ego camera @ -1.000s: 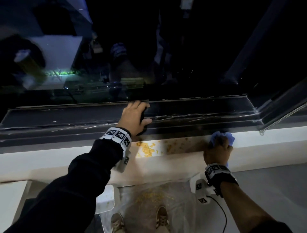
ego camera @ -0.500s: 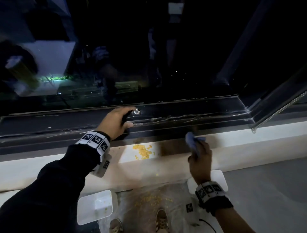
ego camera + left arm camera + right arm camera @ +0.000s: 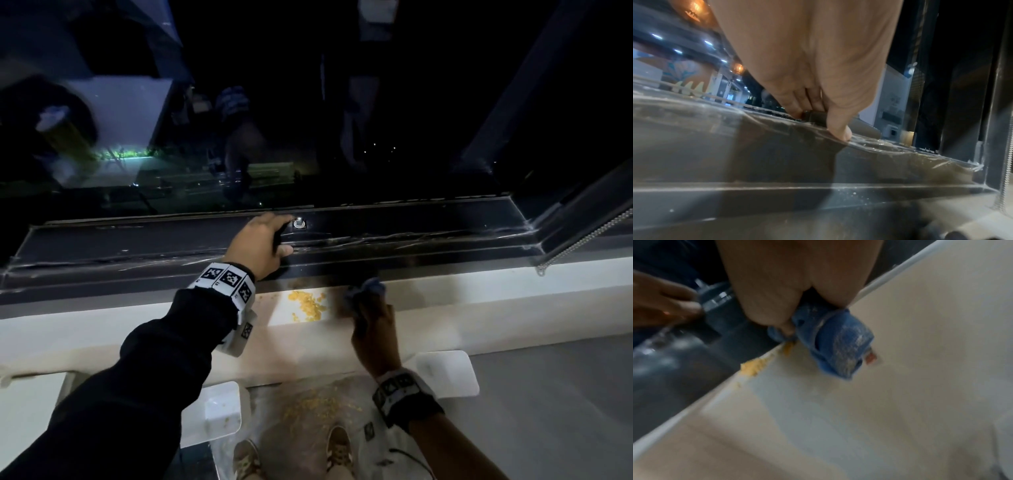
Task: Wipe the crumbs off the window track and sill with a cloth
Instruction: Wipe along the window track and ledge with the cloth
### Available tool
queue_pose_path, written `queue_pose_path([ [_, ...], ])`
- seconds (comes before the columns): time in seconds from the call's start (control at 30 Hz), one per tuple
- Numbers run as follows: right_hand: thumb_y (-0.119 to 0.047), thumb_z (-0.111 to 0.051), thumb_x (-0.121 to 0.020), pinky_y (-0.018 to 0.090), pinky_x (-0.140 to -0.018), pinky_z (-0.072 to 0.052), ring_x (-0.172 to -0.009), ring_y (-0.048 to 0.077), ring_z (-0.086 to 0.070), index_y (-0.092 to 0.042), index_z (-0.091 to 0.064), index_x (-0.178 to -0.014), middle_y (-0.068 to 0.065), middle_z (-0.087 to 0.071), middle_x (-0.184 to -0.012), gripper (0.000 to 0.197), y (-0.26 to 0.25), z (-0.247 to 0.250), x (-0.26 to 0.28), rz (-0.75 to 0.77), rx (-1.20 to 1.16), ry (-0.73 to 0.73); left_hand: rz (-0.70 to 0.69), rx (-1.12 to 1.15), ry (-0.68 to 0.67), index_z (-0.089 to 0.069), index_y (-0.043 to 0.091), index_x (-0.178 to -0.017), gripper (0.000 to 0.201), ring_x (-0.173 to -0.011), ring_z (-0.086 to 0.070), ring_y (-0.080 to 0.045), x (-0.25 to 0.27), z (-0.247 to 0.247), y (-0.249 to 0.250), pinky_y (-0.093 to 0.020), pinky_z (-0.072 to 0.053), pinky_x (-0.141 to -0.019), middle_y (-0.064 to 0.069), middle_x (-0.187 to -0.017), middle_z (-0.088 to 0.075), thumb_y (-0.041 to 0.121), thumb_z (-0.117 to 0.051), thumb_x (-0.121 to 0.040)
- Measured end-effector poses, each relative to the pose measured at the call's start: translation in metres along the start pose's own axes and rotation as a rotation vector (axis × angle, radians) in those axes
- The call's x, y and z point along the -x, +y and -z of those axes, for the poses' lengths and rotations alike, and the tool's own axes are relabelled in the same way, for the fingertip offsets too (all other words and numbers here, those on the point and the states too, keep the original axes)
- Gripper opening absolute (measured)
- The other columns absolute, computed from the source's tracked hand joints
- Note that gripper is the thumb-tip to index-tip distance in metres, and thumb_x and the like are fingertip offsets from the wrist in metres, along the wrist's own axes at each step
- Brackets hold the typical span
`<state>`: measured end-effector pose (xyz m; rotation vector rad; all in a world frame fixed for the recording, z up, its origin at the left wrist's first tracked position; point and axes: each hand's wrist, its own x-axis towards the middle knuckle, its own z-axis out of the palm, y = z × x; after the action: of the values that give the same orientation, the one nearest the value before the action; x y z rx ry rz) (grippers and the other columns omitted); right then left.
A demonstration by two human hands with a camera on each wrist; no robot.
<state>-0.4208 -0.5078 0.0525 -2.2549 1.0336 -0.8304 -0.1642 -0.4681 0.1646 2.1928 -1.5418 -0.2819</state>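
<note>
A pile of yellow crumbs (image 3: pixel 306 305) lies on the white sill (image 3: pixel 479 291), lit by a bright patch. My right hand (image 3: pixel 364 310) grips a bunched blue cloth (image 3: pixel 368 290) and presses it on the sill just right of the crumbs. In the right wrist view the cloth (image 3: pixel 838 350) sticks out below my right hand (image 3: pixel 797 318), with crumbs (image 3: pixel 754 366) at the sill's edge. My left hand (image 3: pixel 279 236) rests on the dark window track (image 3: pixel 411 233). There its fingers and thumb (image 3: pixel 838 131) hold a small dark object (image 3: pixel 815 116).
A metal knob (image 3: pixel 299 223) stands on the track beside my left hand. On the floor lie two white trays (image 3: pixel 215 411) (image 3: pixel 445 373), a plastic sheet with spilled crumbs (image 3: pixel 318 407) and my shoes (image 3: pixel 337 445). A bead chain (image 3: pixel 582 236) hangs at the right.
My right hand has slid the cloth leftward along the sill, close to the crumb pile. The left hand has stayed on the track.
</note>
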Motion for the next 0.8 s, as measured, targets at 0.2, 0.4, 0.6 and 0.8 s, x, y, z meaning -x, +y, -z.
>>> queue_pose_path([
  [0.2, -0.009, -0.060, -0.086, 0.033, -0.049, -0.053, -0.071, 0.030, -0.068, -0.031, -0.065, -0.102, 0.006, -0.063, -0.109, 0.028, 0.018, 0.045, -0.002, -0.258, -0.176, -0.070, 0.028, 0.012, 0.000, -0.045, 0.023, -0.136, 0.059, -0.122, -0.046, -0.023, 0.002, -0.002, 0.002, -0.034, -0.038, -0.102, -0.002, -0.128, -0.052, 0.023, -0.070, -0.082],
  [0.4, -0.003, -0.054, -0.081, 0.048, -0.083, -0.051, -0.097, 0.042, -0.059, -0.005, -0.069, -0.102, 0.015, -0.057, -0.111, 0.026, 0.046, 0.041, -0.027, -0.226, 0.130, 0.235, 0.035, 0.012, 0.005, -0.044, 0.022, -0.137, 0.059, -0.123, -0.045, -0.022, 0.003, -0.004, 0.006, -0.032, -0.036, -0.101, -0.002, -0.129, -0.052, 0.021, -0.069, -0.083],
  [0.6, 0.001, -0.059, -0.088, 0.029, -0.086, -0.048, -0.097, 0.011, -0.061, -0.024, -0.072, -0.101, -0.016, -0.062, -0.107, 0.031, -0.014, 0.013, 0.006, 0.053, -0.106, -0.079, 0.037, 0.021, 0.009, -0.044, 0.024, -0.137, 0.060, -0.122, -0.046, -0.023, 0.003, -0.005, 0.003, -0.034, -0.038, -0.102, -0.002, -0.128, -0.052, 0.022, -0.069, -0.082],
  [0.8, -0.011, -0.051, -0.091, 0.029, -0.068, -0.054, -0.079, 0.020, -0.065, -0.040, -0.063, -0.105, 0.005, -0.062, -0.108, 0.034, 0.004, 0.033, -0.003, -0.061, -0.134, -0.083, 0.043, 0.020, 0.007, -0.044, 0.024, -0.136, 0.059, -0.121, -0.046, -0.023, 0.003, -0.005, 0.003, -0.034, -0.037, -0.101, -0.003, -0.126, -0.052, 0.022, -0.068, -0.083],
])
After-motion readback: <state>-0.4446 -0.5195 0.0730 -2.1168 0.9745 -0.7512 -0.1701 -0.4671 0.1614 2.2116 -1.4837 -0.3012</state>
